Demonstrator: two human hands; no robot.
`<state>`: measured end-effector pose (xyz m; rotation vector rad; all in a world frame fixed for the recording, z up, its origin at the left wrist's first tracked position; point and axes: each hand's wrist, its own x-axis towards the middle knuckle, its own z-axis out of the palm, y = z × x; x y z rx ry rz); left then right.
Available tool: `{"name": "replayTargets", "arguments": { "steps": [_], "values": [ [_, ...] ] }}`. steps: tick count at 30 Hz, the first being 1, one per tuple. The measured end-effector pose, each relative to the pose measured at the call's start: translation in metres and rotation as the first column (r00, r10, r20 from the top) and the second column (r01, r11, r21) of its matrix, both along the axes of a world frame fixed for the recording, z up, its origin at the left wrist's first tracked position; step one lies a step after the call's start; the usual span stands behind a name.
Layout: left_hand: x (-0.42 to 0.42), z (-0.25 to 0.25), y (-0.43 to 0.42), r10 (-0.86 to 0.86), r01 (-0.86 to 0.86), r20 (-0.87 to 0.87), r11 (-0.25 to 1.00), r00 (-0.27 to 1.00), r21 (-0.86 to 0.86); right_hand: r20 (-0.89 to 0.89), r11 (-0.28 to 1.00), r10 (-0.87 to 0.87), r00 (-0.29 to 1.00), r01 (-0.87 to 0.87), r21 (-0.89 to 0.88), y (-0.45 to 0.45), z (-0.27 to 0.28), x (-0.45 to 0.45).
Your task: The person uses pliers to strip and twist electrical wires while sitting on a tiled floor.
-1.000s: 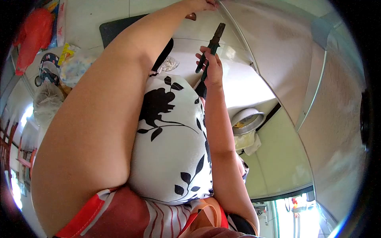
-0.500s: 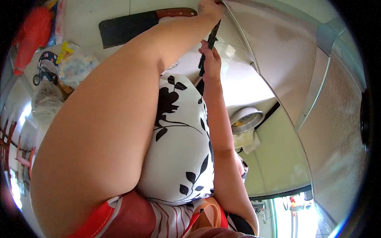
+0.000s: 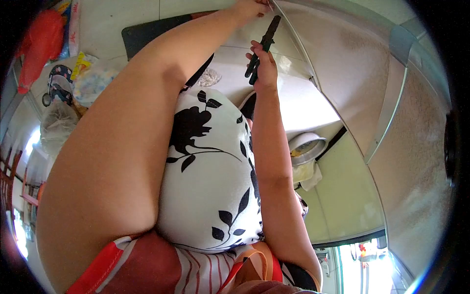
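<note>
In the head view, the right hand (image 3: 265,72) curls its fingers loosely around the handles of the pliers (image 3: 270,32), apparently to leave the nose clear, near the panel (image 3: 338,44). The left hand (image 3: 250,8) is at the panel's edge; its finger closure and contents cannot be determined.

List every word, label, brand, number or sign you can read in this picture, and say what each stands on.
No text can be read with certainty.
White strip, upper left: red marks, too blurred to read.
Yellow packet: any print is too small to read.
Pliers in the right hand: no lettering visible.
</note>
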<state>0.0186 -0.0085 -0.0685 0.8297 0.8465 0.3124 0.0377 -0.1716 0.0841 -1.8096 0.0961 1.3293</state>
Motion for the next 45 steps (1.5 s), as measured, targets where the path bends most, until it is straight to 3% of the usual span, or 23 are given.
{"name": "replayTargets", "arguments": {
  "steps": [2,8,14,20,27,29,33,34,36,38,39,40,42,43,44,45],
  "values": [
    [-0.006,0.024,0.005,0.089,-0.090,-0.017,0.982,0.996,-0.166,0.055,1.000,0.025,0.998,-0.025,-0.012,0.000,0.000,-0.001],
    [-0.013,0.033,0.010,0.088,-0.061,0.076,0.952,0.993,-0.300,0.139,0.998,0.053,0.989,-0.047,-0.041,-0.004,-0.002,-0.002],
    [-0.012,0.021,0.014,0.021,-0.005,0.079,0.980,0.997,-0.197,0.137,1.000,0.012,0.990,-0.010,-0.017,-0.004,0.000,-0.006],
    [-0.012,0.044,0.012,0.086,-0.079,0.021,0.971,0.996,-0.224,0.129,1.000,0.027,0.991,-0.026,-0.015,-0.007,-0.006,-0.005],
    [-0.008,0.029,0.010,0.136,-0.108,0.078,0.951,0.988,-0.288,0.121,1.000,-0.002,0.993,-0.001,0.031,-0.008,-0.011,-0.007],
    [-0.012,0.035,0.011,0.150,-0.106,0.111,0.937,0.982,-0.334,0.118,1.000,0.014,0.993,-0.017,0.019,-0.011,-0.011,-0.006],
    [-0.017,0.047,0.020,0.048,-0.035,0.049,0.969,0.998,-0.243,0.132,0.996,0.072,0.989,-0.065,-0.058,-0.017,-0.009,-0.008],
    [-0.015,0.040,0.020,0.035,-0.024,0.046,0.975,0.998,-0.221,0.160,0.980,0.173,0.972,-0.155,-0.123,-0.021,-0.010,-0.008],
    [-0.014,0.047,0.021,-0.031,0.024,-0.065,0.995,0.997,-0.097,0.196,0.912,0.373,0.907,-0.319,-0.259,-0.033,-0.016,-0.011],
    [-0.019,0.090,0.026,-0.102,0.133,-0.287,0.987,0.952,0.091,0.418,0.830,0.558,0.717,-0.481,-0.282,-0.050,-0.028,-0.017],
    [-0.017,0.087,0.025,-0.091,0.137,-0.310,0.982,0.946,0.130,0.515,0.776,0.623,0.589,-0.551,-0.309,-0.051,-0.028,-0.022],
    [-0.014,0.082,0.023,-0.079,0.141,-0.334,0.976,0.939,0.167,0.463,0.746,0.665,0.586,-0.555,-0.369,-0.053,-0.028,-0.026],
    [-0.011,0.084,0.020,-0.071,0.191,-0.415,0.948,0.907,0.256,0.496,0.621,0.779,0.383,-0.576,-0.531,-0.052,-0.025,-0.038],
    [-0.009,0.089,0.020,-0.071,0.237,-0.470,0.923,0.880,0.304,0.496,0.555,0.824,0.274,-0.568,-0.608,-0.050,-0.023,-0.043],
    [-0.007,0.092,0.020,-0.067,0.285,-0.523,0.893,0.850,0.348,0.525,0.465,0.849,0.059,-0.555,-0.690,-0.046,-0.019,-0.046],
    [-0.005,0.089,0.019,-0.041,0.299,-0.550,0.871,0.834,0.389,0.556,0.505,0.828,0.069,-0.523,-0.687,-0.040,-0.017,-0.044]
  ]
}}
